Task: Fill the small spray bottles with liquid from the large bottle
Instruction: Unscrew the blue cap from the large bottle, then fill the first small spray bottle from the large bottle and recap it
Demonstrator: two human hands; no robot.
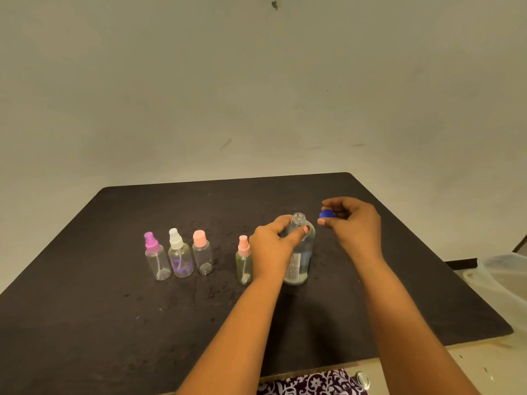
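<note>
Now my left hand (273, 246) grips the large bottle (299, 252) steady on the table (85, 309) while my right hand (353, 223) pinches its blue cap (325, 214) aside, neck open for pouring.

— What is seen at the back?
— A pale, scuffed plaster wall (256, 95) is seen, marked by a small dark blotch (274, 4) near the top.
— And lower down?
— A black, speckled, round-cornered board (114, 323) is laid on a cream surface (484, 357). A translucent plastic tub (502, 277) is set beyond its right edge. A purple-and-white floral cloth (310, 384) is glimpsed at the near edge.
</note>
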